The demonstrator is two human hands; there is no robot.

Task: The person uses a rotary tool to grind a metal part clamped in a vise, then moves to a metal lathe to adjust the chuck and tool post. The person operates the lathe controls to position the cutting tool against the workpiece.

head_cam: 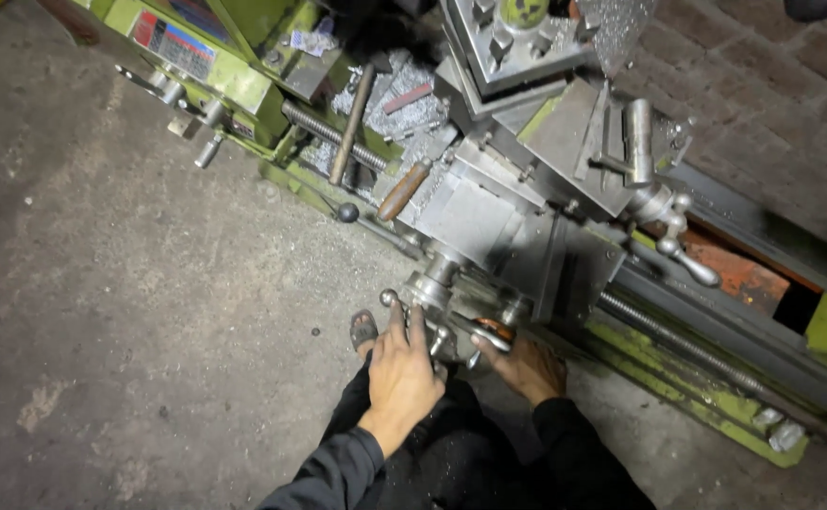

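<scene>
Steel-grey handwheel [432, 316] with small ball-ended knobs sits on the front apron of a green and grey metal lathe [527, 189], low at frame centre, just above the person's knees. Left hand [399, 373] lies over the wheel's left side, fingers [406, 326] stretched up along the rim toward a ball knob [388, 297]; more a flat press than a closed fist, so grip looks loose and open. Right hand [527, 368] is under the wheel's right side, curled round a shiny crank handle [489, 332]; fingers mostly hidden, cannot tell how tight.

Handling judgement: wheel is rigid, solid metal, fixed on its shaft, turns only and won't lift. Polished and likely oily, so slippery; best hold is the protruding knob or handle, not the smooth rim.

Around: wooden-handled tool [404, 191] and long rusty-brown bar [350, 125] lie on the carriage among metal swarf [404, 113]. Threaded leadscrew [678, 345] runs along the bed to the right. Dusty concrete floor [130, 283] on the left; sandalled foot [363, 331] just beside the left hand.
</scene>
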